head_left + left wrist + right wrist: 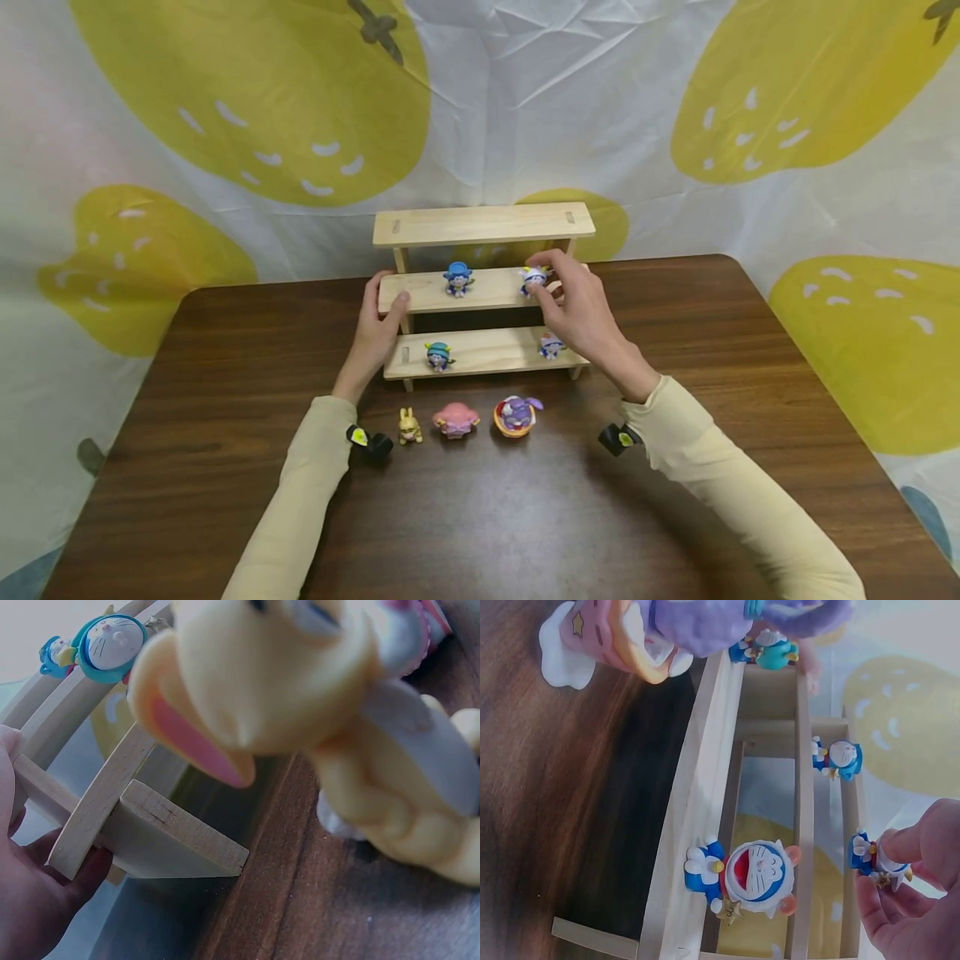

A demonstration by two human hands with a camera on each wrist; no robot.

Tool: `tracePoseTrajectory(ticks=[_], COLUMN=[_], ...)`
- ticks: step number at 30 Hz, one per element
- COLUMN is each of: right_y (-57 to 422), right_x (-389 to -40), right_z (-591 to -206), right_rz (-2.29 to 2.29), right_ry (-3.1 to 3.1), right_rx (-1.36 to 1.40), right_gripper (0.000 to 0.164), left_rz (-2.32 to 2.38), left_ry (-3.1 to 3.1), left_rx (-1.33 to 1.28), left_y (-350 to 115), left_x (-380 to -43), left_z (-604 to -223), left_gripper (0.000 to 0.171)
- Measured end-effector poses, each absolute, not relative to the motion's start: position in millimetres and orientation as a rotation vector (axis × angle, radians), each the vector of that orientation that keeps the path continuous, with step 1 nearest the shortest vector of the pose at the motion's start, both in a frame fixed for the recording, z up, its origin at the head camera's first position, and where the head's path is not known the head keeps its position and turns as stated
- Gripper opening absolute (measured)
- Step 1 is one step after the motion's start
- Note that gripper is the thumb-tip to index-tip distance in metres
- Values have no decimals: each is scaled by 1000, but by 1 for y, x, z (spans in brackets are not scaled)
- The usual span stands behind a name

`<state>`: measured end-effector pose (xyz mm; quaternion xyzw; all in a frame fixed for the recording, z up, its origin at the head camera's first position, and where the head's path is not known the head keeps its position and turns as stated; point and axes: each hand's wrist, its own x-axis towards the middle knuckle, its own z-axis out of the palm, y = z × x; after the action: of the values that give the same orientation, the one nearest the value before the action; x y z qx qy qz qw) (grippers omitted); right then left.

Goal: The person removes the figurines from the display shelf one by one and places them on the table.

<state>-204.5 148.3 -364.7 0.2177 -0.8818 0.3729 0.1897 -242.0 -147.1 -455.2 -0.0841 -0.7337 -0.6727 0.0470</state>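
Observation:
A three-tier wooden display stand (pixel 483 223) stands at the back of the table. My left hand (pixel 373 329) grips the left end of its middle shelf, thumb on top and fingers below. My right hand (pixel 588 312) pinches a small blue-and-white cat figurine (pixel 863 852) with a pale hat between thumb and fingers, at the middle shelf's right end. Left of it on that shelf sits a blue-hatted cat figurine (pixel 457 280). On the bottom shelf, a teal-hatted cat figurine (pixel 438 357) is at the left and an open-mouthed cat figurine (pixel 754 876) at the right.
In front of the stand, a yellow rabbit figurine (pixel 408 427), a pink figurine (pixel 455 420) and a purple figurine (pixel 517 412) in an orange-rimmed base line up on the brown table (pixel 495 525). A fruit-printed cloth (pixel 480 125) hangs behind the stand.

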Motion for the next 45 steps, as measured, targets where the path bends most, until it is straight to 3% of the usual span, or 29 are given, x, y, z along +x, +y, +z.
tracePoseTrajectory(ticks=[15, 25, 45], right_y=[155, 155, 172], right_x=[-182, -165, -138], right_z=[-362, -359, -364], right_rz=[1056, 1111, 1114], right_ry=[-2447, -2415, -2403], right_rx=[623, 668, 615], right_gripper=[27, 28, 29], left_rz=[-2058, -2046, -2071], left_ry=[-2253, -2307, -2290], left_rx=[-253, -227, -234], left_y=[-148, -144, -140], left_x=[-242, -222, -221], left_z=[-453, -422, -421], left_gripper=[57, 56, 55])
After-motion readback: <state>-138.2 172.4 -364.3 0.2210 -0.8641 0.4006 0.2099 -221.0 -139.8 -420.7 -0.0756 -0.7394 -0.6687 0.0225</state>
